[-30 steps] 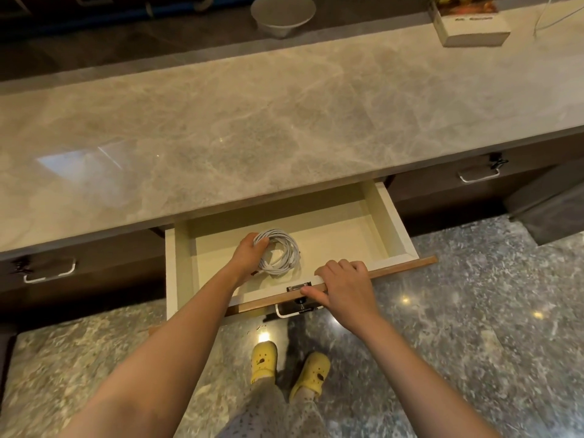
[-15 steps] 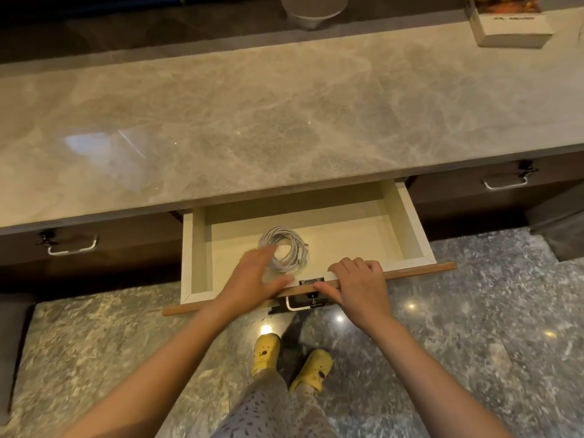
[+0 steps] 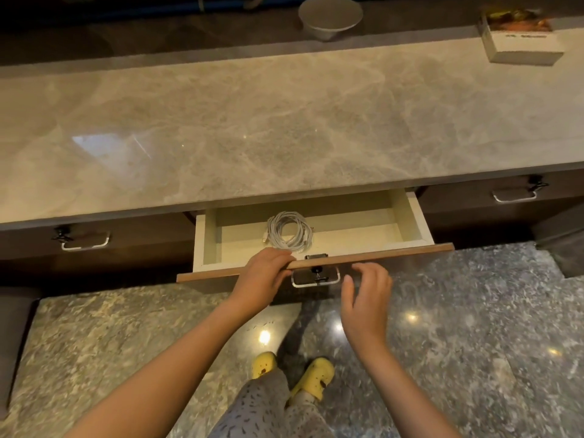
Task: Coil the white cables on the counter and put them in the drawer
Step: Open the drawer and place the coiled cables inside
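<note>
While the coiled white cable (image 3: 289, 230) is lying loose on the drawer (image 3: 414, 216) floor, we are gripping the front edge with our left hand (image 3: 264, 275); our right hand (image 3: 366, 295) is hovering open. Light and springy, that coil is probably best pinched across its bundled loops.

Domestic setting, likely a home kitchen or dining area. Evidence: long polished marble worktop (image 3: 284, 121) over dark drawer fronts with metal pull handles (image 3: 84, 243); ceramic bowl (image 3: 330, 16); glossy stone floor (image 3: 474, 327); wearer in yellow slippers (image 3: 311, 376).
</note>
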A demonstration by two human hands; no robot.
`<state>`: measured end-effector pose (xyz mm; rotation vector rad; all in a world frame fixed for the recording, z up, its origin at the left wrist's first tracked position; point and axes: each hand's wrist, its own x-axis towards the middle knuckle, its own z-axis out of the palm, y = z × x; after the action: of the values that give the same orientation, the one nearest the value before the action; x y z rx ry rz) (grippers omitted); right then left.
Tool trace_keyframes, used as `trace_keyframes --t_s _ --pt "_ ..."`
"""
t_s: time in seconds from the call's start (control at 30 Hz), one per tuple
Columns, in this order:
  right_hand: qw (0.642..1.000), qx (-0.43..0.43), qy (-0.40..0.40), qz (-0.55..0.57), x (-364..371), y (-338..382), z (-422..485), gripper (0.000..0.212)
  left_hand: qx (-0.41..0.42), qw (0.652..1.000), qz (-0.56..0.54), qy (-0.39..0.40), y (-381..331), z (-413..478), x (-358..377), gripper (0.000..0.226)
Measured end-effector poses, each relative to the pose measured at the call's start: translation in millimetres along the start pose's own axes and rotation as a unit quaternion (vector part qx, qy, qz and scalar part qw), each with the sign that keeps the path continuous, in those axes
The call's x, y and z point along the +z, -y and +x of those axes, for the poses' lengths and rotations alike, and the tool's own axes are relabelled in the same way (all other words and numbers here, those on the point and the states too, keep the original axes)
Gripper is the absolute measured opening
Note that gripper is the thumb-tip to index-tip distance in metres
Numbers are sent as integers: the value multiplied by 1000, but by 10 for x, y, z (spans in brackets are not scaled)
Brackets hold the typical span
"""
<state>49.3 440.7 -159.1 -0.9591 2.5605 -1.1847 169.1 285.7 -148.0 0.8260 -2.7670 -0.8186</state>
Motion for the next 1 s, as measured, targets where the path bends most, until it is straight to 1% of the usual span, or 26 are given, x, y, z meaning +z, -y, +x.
trace_keyframes --t_s 0.03,0.07,0.1,0.13,0.2,0.23,0.27,0.3,0.33,0.37,0.4,0.43,0.47,0.5,0.53,0.57,0.63,0.67,0.7,0.77,0.83,0.93,0.97,1.0 --pt "998 57 23 28 49 15 -10 30 -2 1000 3 -2 6 41 -20 28" --pt "988 126 56 64 98 33 30 36 -6 1000 5 -3 24 84 -36 28" --pt "971 195 89 107 178 2 112 44 -11 1000 4 -3 46 131 -47 28" --pt "949 253 108 153 242 6 212 49 -22 1000 0 -6 43 172 -66 28" --pt "895 339 100 271 352 32 388 52 -68 997 -26 -13 -42 208 -128 35" --pt "852 374 77 358 397 78 460 52 -89 995 -41 -18 -97 203 -160 39" --pt "793 406 49 451 419 141 509 52 -109 992 -65 -17 -152 174 -186 41" --pt "732 427 20 531 434 185 549 52 -139 983 -115 -6 -199 134 -214 41" --pt "682 436 1 587 426 216 589 53 -190 958 -215 8 -232 97 -243 41" --pt "650 437 -3 622 423 229 636 56 -249 900 -356 20 -246 81 -279 40" --pt "626 432 2 649 415 251 691 58 -296 808 -510 18 -235 101 -319 40" --pt "612 430 8 664 428 240 740 60 -328 707 -627 -10 -179 140 -351 41" --pt "602 430 13 672 423 258 794 61 -352 619 -701 -46 -101 184 -377 41" --pt "599 432 17 675 425 264 841 61 -373 551 -743 -75 -18 225 -389 40" --pt "590 430 22 683 427 274 888 62 -396 500 -765 -89 47 258 -383 37" --pt "585 430 26 687 430 277 932 62 -416 465 -777 -87 95 276 -365 35" --pt "584 420 31 693 446 270 1013 62 -444 417 -790 -68 170 325 -306 38" --pt "585 417 32 695 468 258 1053 61 -444 401 -798 -70 208 371 -287 41" --pt "587 417 32 694 491 245 1097 60 -438 396 -803 -80 251 437 -281 41" --pt "597 413 37 687 523 241 1180 59 -428 398 -805 -102 333 591 -283 37" --pt "615 409 44 673 560 224 1267 58 -418 392 -813 -107 406 703 -293 32" --pt "658 409 52 630 619 183 1339 52 -390 376 -835 -98 486 739 -262 33" --pt "675 409 57 612 629 166 1340 50 -381 381 -838 -87 489 719 -260 32" --pt "694 404 65 592 629 148 1327 48 -376 394 -835 -76 495 698 -262 29"
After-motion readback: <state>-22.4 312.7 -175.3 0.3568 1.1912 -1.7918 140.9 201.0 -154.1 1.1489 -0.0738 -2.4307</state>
